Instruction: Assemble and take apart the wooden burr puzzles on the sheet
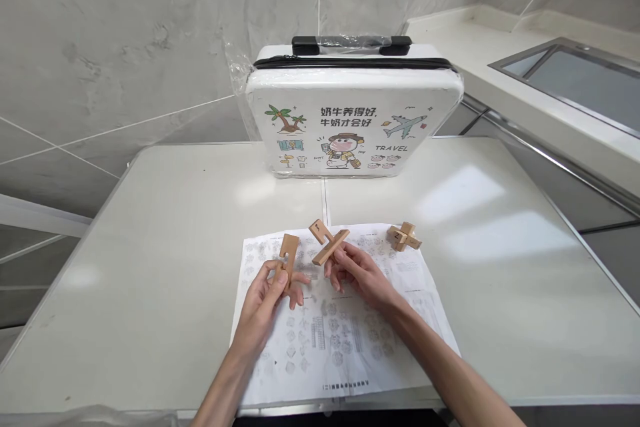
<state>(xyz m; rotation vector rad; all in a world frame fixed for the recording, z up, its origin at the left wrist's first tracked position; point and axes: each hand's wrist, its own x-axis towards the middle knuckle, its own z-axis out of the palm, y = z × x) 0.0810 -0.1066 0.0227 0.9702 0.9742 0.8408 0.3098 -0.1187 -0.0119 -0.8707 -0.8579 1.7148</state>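
My left hand pinches a notched wooden puzzle piece, held upright with its notch near the top. In my right hand are two wooden puzzle pieces joined crosswise, one marked with a 3. A small gap separates what the two hands hold. Both hands are above a printed instruction sheet covered with small diagrams. To the right, on the sheet's upper corner, sits a cross-shaped wooden puzzle marked with a 2.
A white suitcase with cartoon prints and partly plastic-wrapped stands at the back of the white table. Behind it rises a grey tiled wall. A white counter with a sink runs along the right. Clear plastic lies at the front left.
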